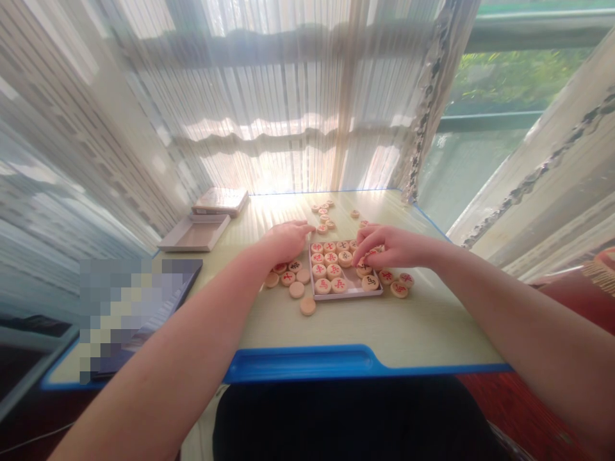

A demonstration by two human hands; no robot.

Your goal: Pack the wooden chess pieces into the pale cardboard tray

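Observation:
A shallow cardboard box (346,296) lies on the table, partly filled with round wooden Chinese chess pieces marked in red or black. My right hand (391,244) reaches over its right side, fingers bent down and closed on a Chinese chess piece (366,264), which they partly cover. In the box's lower middle a bare patch shows beside a black-marked piece (369,282). My left hand (287,238) rests at the box's far left corner, fingers stretched towards a loose piece (321,228). Under and below that hand lie several loose pieces (296,290), some face down.
More loose pieces lie beyond the box (323,210) and at its right (399,290). At the left stand an empty box lid (195,234), another flat box (221,200) and a dark folder (185,282). A blue tray edge (302,363) borders the table's near side; curtains hang behind.

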